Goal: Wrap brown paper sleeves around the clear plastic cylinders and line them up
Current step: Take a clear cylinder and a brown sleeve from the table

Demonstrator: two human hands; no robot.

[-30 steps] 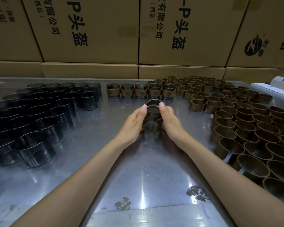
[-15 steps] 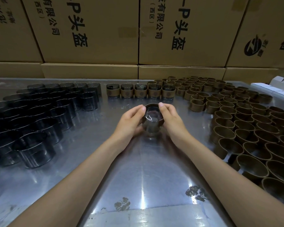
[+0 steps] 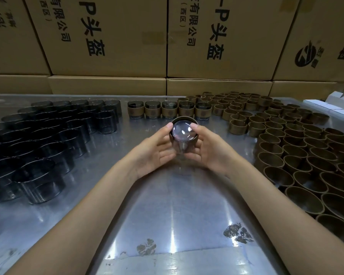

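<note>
While tilted above the glossy steel table, clear round cylinder, brown paper sleeve, left hand, right hand, each grip grasping it.

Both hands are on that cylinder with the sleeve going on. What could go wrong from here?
1. The clear cylinder is held off the table by left hand and right hand; it might slip while the brown sleeve slides.
2. The sleeve may seat crooked.
3. Setting it down could knock the finished row just behind.
</note>
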